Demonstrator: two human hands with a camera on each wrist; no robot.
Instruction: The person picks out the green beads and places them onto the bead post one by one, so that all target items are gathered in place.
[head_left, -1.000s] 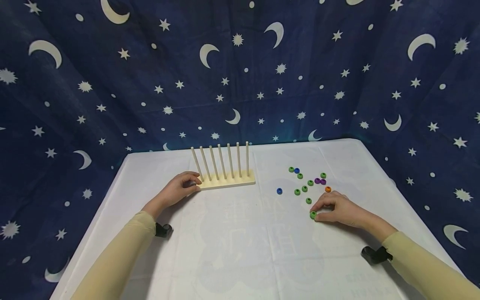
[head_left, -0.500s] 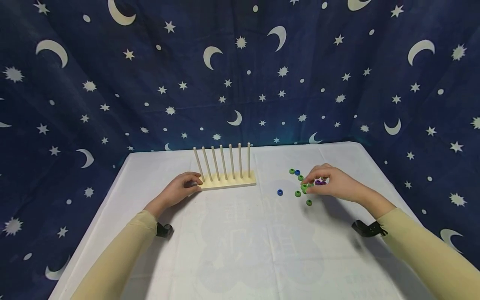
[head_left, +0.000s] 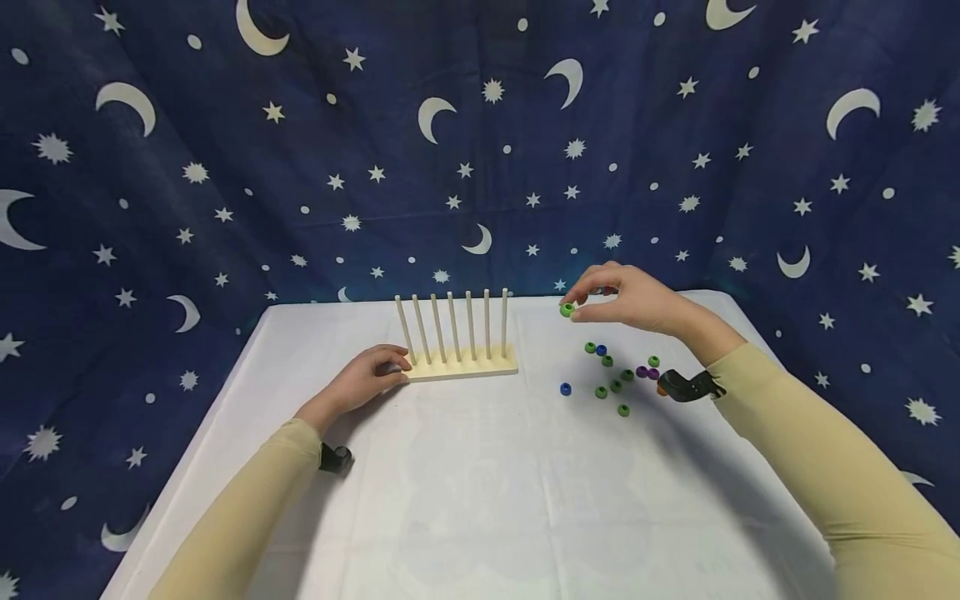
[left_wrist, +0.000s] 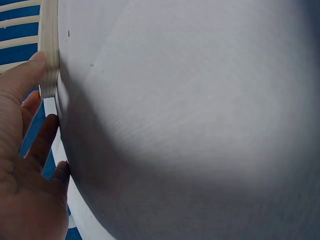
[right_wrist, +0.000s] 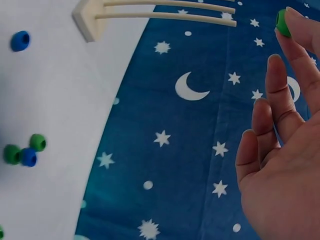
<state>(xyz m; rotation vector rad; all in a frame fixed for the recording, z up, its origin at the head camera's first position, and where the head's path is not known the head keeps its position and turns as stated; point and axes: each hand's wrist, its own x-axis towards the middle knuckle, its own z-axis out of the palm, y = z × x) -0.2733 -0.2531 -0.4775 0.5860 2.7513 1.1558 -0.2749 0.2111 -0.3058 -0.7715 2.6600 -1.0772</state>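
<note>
While our left hand (head_left: 363, 380) grips the pale wooden peg rack (head_left: 463, 366), our right hand (head_left: 633, 300), right of it, pinches a round green bead (head_left: 567, 310), seemingly mid-carry; the next move likely needs steady aim.

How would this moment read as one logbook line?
right hand: pinches green bead above table | left hand: holds wooden rack by one end | pegs: bare | loose beads: on table

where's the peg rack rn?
In the head view, the peg rack stands toward the far edge of the table, left of the loose beads, with the left hand holding its left end.
</note>
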